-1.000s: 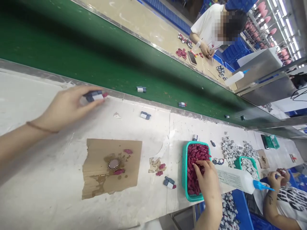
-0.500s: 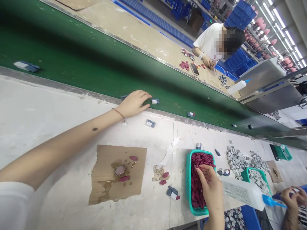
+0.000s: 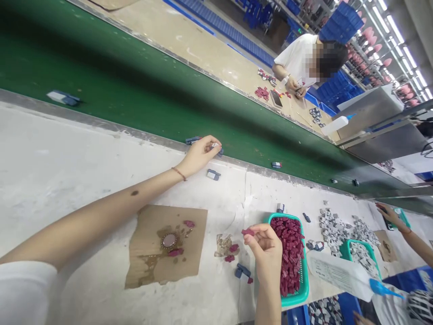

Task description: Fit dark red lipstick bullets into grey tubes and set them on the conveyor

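Landmark: the cardboard [image 3: 167,243] on the bench.

Left hand [image 3: 199,153]: half a second ago it lay flat at the belt [image 3: 135,85] edge, up and right of the cardboard. Now its fingers are curled and pinch a small grey-white part [image 3: 215,146] at that edge. Judgement: the part is being picked off the belt. A second part [image 3: 213,174] lies loose on the bench just below the hand. Far up-left of the cardboard, another part [image 3: 62,97] rides the belt.

Right hand [image 3: 265,243]: earlier it was down in the basket [image 3: 301,295], right of the cardboard. Now it is raised, left of the basket rim, with a red piece [image 3: 247,231] nipped between thumb and fingertips. Judgement: one piece is drawn and ready to join the part.

Surroundings: a glue cap [image 3: 169,240] sits on the cardboard amid stains. Red scraps [image 3: 232,253] and an assembled part [image 3: 242,272] lie just right of it, under the right hand's path. Farther right stand a glue bottle [image 3: 340,273], grey parts [image 3: 338,225] and a co-worker's hand [image 3: 389,214].
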Tool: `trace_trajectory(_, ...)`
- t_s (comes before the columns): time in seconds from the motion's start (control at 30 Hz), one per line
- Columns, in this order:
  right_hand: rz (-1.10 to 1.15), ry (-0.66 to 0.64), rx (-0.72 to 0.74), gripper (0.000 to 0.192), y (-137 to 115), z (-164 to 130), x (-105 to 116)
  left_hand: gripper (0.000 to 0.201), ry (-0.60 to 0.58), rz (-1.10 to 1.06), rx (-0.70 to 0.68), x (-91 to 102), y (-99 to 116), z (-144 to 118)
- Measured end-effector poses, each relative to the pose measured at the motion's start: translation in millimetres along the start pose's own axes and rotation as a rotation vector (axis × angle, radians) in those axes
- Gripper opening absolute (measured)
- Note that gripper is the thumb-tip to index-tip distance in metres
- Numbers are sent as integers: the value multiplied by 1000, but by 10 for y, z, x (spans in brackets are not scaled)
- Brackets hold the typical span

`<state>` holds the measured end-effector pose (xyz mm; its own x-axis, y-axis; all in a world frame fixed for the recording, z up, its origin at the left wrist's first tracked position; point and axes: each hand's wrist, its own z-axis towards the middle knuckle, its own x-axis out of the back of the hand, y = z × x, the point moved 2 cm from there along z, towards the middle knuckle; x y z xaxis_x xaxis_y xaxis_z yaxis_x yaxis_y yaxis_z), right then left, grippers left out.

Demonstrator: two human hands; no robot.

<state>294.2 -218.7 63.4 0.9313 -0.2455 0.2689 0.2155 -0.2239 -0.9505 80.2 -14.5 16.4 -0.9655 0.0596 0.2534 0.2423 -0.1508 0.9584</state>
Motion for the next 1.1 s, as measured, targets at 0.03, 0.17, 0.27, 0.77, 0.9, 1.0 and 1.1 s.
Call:
trace_trajectory(0.03, 11, -41, -12, 17, 32, 7, -60, 27, 12, -44, 31, 86, 12, -114)
trace_trajectory(0.17, 34, -212, -72, 19, 159, 33, -373, 21, 8, -499, 309, 464, 57, -648)
trace_trajectory(0.27, -10, -312, -74, 20, 199, 15, -676, 9, 31, -947, 584, 680, 105, -1077)
trace_trajectory(0.77, -685, -591, 900, 35, 105, -232, -1369, 28, -3, -456, 428, 705, 34, -1991)
trace_trajectory(0.9, -702, -576, 926, 34, 95, -237, -1373, 15, -13, -314, 368, 683, 57, -2026)
trace_trajectory(1.0, -710, -561, 932, 34, 98, -245, -1382, 17, 1, -308, 385, 668, 33, -2035)
trace_trajectory(1.1, -678, -591, 913, 34, 99, -254, -1387, 19, 48, -291, 412, 668, 1, -2030)
